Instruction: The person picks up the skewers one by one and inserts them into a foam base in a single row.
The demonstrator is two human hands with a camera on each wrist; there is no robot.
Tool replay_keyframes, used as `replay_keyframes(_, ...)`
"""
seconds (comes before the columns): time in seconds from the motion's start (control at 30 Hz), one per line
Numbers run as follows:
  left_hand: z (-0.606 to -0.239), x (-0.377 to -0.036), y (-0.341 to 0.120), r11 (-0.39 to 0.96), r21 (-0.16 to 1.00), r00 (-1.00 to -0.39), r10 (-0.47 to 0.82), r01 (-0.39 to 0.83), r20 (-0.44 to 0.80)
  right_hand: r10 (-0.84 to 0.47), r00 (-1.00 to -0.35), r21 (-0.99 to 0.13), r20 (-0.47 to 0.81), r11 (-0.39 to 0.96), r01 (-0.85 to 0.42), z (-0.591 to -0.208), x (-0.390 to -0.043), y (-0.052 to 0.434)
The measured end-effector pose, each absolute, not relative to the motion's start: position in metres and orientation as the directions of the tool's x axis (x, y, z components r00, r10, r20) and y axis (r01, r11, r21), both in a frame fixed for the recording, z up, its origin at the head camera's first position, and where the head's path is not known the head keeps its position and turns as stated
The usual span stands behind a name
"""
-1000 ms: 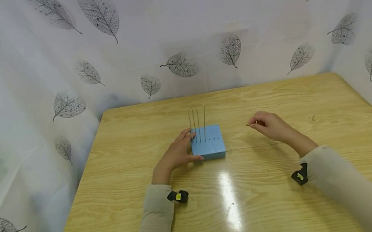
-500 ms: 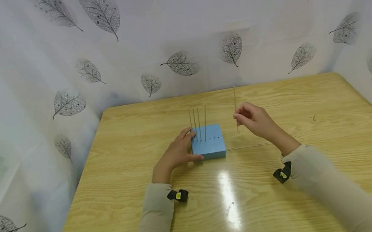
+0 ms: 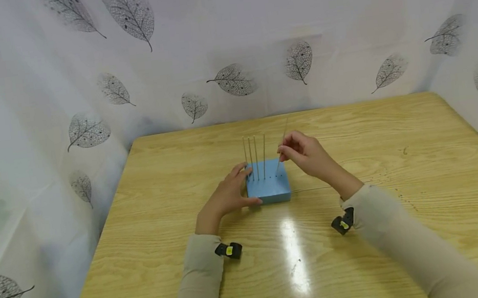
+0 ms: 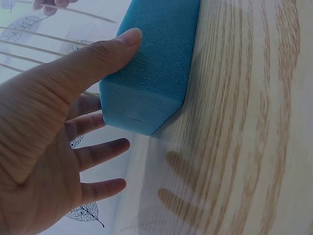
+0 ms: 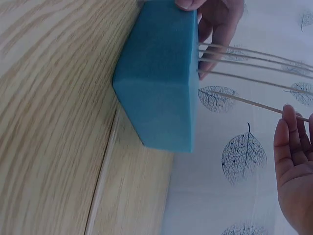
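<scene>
A blue foam block point(image 3: 268, 187) sits mid-table with several thin sticks point(image 3: 255, 157) standing upright in its top. My left hand point(image 3: 228, 195) braces the block's left side, thumb along its front edge and fingers spread straight point(image 4: 100, 152). My right hand point(image 3: 303, 154) pinches another thin stick point(image 3: 282, 148) and holds it tilted, its lower tip at the block's top near the right row of holes. The right wrist view shows that stick point(image 5: 244, 101) meeting the block point(image 5: 161, 73) beside the planted ones.
One more thin stick point(image 3: 314, 189) lies flat on the wooden table point(image 3: 421, 157) to the right of the block. White curtains printed with leaves point(image 3: 231, 81) enclose the table at the back and both sides.
My right hand lifted a stick off the table, turned it upright and carried it left, so its tip is now at the block's top. The left hand stayed in place.
</scene>
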State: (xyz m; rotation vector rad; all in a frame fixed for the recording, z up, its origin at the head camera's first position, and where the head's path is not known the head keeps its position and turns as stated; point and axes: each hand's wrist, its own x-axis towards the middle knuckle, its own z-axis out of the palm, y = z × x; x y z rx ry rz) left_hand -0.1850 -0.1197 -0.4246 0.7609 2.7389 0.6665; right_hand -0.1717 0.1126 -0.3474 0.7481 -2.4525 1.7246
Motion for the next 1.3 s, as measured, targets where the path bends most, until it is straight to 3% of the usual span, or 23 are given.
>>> replay_keyframes(0.47, -0.426, -0.187, -0.12, 0.755, 0.482, -0.835, 0.545, 0.445, -0.083, -0.376, -0.874, -0.86, 0.308, 0.283, -0.425, -0.352, -0.176, 0.1)
replay_keyframes(0.9, -0.426, -0.186, -0.121, 0.756, 0.476, -0.836, 0.543, 0.449, -0.075, -0.393, -0.859, -0.853, 0.328, 0.268, -0.448, -0.387, -0.196, 0.102)
replay_keyframes(1.3, -0.426, -0.187, -0.121, 0.76, 0.471, -0.838, 0.541, 0.448, -0.077, -0.457, -0.844, -0.82, 0.282, 0.341, -0.459, -0.39, -0.191, 0.097)
